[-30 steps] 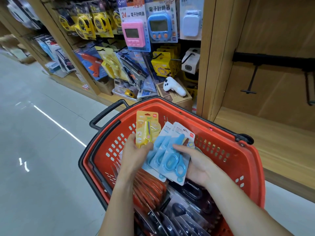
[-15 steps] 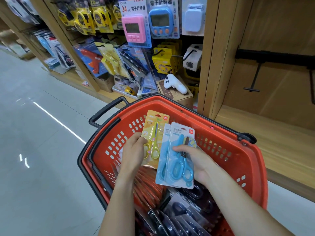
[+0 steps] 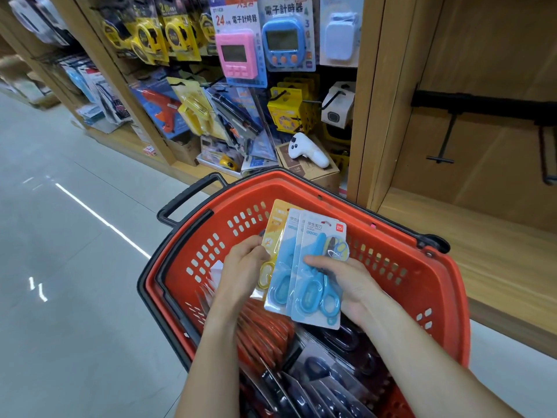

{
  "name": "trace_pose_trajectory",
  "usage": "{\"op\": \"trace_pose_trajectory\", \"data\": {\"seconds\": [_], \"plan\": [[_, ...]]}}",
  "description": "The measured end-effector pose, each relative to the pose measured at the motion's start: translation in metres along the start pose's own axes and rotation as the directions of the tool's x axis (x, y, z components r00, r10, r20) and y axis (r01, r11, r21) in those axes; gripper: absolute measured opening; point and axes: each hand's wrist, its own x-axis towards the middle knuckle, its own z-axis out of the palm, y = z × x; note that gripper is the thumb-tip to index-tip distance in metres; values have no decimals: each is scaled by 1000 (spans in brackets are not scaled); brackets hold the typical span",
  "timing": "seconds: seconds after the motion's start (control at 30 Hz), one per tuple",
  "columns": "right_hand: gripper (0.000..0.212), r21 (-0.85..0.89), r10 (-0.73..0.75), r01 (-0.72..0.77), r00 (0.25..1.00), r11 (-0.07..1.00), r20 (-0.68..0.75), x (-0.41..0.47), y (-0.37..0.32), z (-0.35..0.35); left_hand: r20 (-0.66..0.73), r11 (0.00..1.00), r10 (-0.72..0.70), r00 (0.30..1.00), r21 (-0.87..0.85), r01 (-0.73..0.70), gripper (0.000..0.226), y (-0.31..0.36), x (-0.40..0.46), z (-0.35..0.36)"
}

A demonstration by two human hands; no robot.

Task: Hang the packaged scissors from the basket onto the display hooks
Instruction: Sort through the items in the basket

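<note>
Over the red basket (image 3: pixel 422 276), my right hand (image 3: pixel 346 285) grips two blue packaged scissors (image 3: pixel 313 276), thumb across the front card. My left hand (image 3: pixel 241 267) holds a yellow packaged scissors (image 3: pixel 275 230) tucked just behind the blue ones. The three cards stand nearly upright, overlapping. More packaged scissors, orange (image 3: pixel 265 330) and dark (image 3: pixel 325 372), lie stacked in the basket below. A black display hook (image 3: pixel 443 140) juts from a rail (image 3: pixel 482 105) in the wooden bay at right.
Left of the bay, a stocked shelf holds timers (image 3: pixel 238 55), tape measures (image 3: pixel 150 34) and a white gadget on a box (image 3: pixel 307 152). A wooden shelf board (image 3: pixel 482 260) runs under the hooks. Grey floor (image 3: pixel 75 267) lies to the left.
The yellow pack has moved right and slid behind the blue packs, so the three now overlap. Both hands have risen slightly over the basket.
</note>
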Motion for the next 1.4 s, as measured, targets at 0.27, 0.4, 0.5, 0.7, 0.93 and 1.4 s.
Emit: {"op": "trace_pose_trajectory", "data": {"seconds": [0.27, 0.4, 0.5, 0.7, 0.93, 1.4], "plan": [[46, 79, -96, 93, 995, 993, 35, -16, -16, 3, 126, 990, 75, 989, -131, -58, 17, 6, -5, 0], [47, 103, -180, 175, 983, 979, 43, -42, -41, -5, 109, 949, 116, 987, -305, -78, 22, 16, -17, 1], [50, 77, -291, 289, 956, 954, 23, -74, -62, -19, 76, 902, 119, 990, -424, -76, 29, 31, -29, 2], [46, 87, -380, 378, 925, 922, 7, -139, -101, -50, 120, 851, 195, 973, -515, -107, 21, 73, -60, 31], [42, 2, -514, 515, 855, 857, -72, -218, -138, -88, 285, 822, 371, 884, -544, -170, 21, 139, -114, 107], [40, -269, -754, 709, 568, 652, -330, -347, -190, -189, 691, 877, 448, 568, -464, -128, 53, 230, -241, 257]]}}
